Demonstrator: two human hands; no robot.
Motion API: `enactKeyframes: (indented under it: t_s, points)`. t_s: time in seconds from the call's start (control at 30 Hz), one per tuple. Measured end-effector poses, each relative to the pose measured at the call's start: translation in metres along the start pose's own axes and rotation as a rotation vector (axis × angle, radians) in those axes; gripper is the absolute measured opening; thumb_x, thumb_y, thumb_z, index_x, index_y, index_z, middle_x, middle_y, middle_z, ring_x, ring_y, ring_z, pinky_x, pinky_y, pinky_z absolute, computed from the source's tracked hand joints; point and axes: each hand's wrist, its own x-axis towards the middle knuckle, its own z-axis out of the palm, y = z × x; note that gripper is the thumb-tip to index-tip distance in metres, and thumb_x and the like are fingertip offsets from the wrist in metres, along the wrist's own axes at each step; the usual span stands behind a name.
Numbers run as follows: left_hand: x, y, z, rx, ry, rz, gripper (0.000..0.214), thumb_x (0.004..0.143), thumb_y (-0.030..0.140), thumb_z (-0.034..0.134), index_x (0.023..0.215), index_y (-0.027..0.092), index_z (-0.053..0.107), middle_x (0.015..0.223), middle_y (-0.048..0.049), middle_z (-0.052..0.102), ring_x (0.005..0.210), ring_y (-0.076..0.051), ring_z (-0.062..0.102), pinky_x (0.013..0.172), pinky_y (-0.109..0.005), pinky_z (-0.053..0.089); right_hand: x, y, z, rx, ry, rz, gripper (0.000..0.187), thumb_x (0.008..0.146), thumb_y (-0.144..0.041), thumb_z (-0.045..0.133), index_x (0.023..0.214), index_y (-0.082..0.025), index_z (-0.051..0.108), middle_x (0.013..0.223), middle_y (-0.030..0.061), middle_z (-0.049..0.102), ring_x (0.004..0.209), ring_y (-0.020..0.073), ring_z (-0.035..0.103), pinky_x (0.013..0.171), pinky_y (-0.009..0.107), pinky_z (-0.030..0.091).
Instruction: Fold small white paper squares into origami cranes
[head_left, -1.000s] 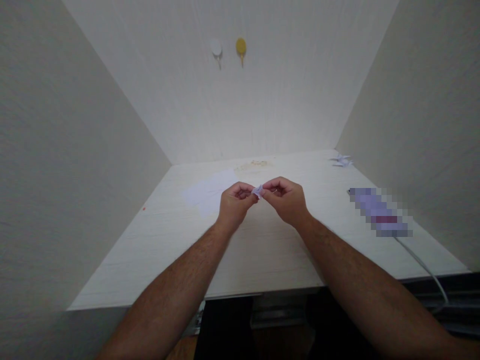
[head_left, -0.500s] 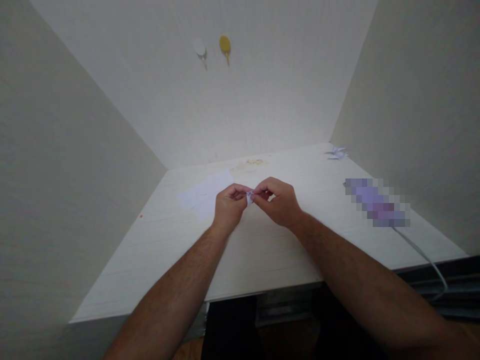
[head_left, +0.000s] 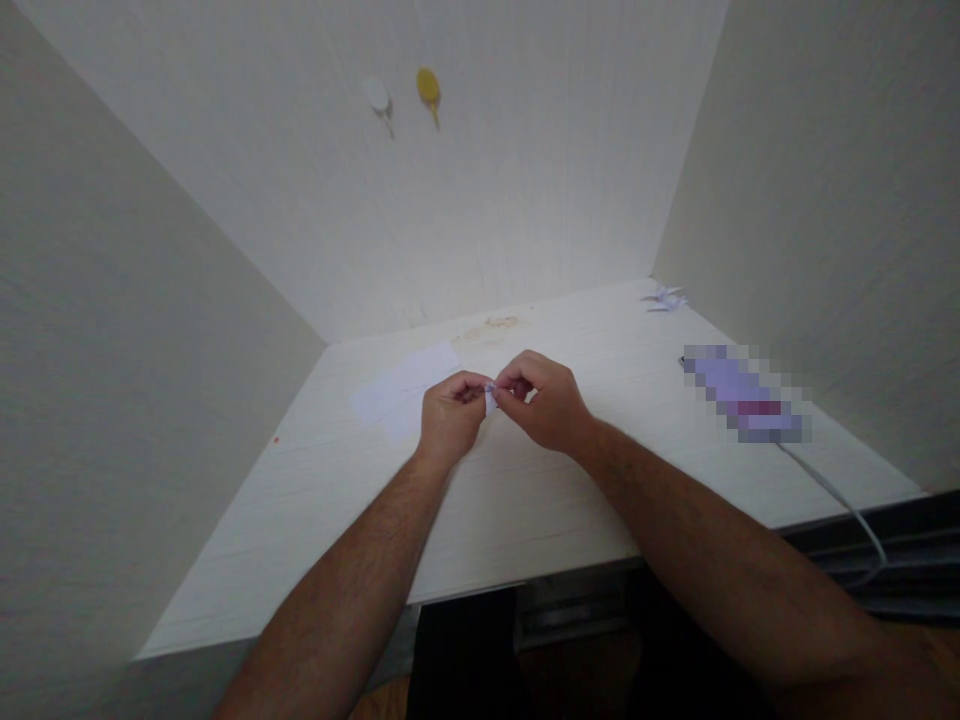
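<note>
Evidently, the left hand (head_left: 454, 415) and right hand (head_left: 546, 402) both pinch a small folded paper piece (head_left: 491, 402) from opposite sides over the pale, streak-grained table (head_left: 517, 510), likely to keep it steady and controllable. From it, flat white paper (head_left: 401, 388) lies at nine o'clock, spiky paper-like shapes (head_left: 665, 300) at two, and a blurred oblong object (head_left: 739, 392), trailing a cable (head_left: 832, 491), at three.
</note>
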Motion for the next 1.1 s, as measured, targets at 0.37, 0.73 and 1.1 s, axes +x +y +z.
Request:
enactKeyframes:
  t_s: [0.37, 0.73, 1.1]
  points:
    - [-0.0013, 0.0001, 0.0004, 0.014, -0.041, -0.008, 0.007, 0.060, 0.015, 0.072, 0.066, 0.017, 0.070, 0.058, 0.0017, 0.066, 0.050, -0.009, 0.057, 0.050, -0.021, 0.044, 0.0007, -0.0050, -0.0017, 0.043, -0.014, 0.035, 0.010, 0.082, -0.020, 0.065, 0.075, -0.020, 0.058, 0.073, -0.0006, 0.059, 0.063, 0.0107, 0.051, 0.060, 0.026, 0.044]
    - [-0.0001, -0.0011, -0.0005, -0.028, -0.033, -0.004, 0.007, 0.060, 0.014, 0.071, 0.066, 0.017, 0.068, 0.059, 0.0019, 0.066, 0.052, -0.008, 0.056, 0.051, -0.020, 0.043, 0.0016, -0.0039, -0.0024, 0.085, -0.031, 0.008, 0.010, 0.080, -0.015, 0.066, 0.075, -0.020, 0.060, 0.075, -0.0007, 0.059, 0.068, 0.0116, 0.054, 0.063, 0.026, 0.044]
    - [-0.0001, 0.0006, 0.0008, -0.063, -0.020, -0.053, 0.016, 0.056, 0.016, 0.079, 0.065, 0.014, 0.066, 0.059, 0.0013, 0.066, 0.052, -0.008, 0.057, 0.052, -0.019, 0.045, 0.0010, -0.0034, -0.0020, 0.028, 0.005, -0.153, 0.012, 0.082, -0.011, 0.062, 0.074, -0.020, 0.058, 0.075, 0.0004, 0.059, 0.071, 0.0127, 0.053, 0.065, 0.027, 0.044]
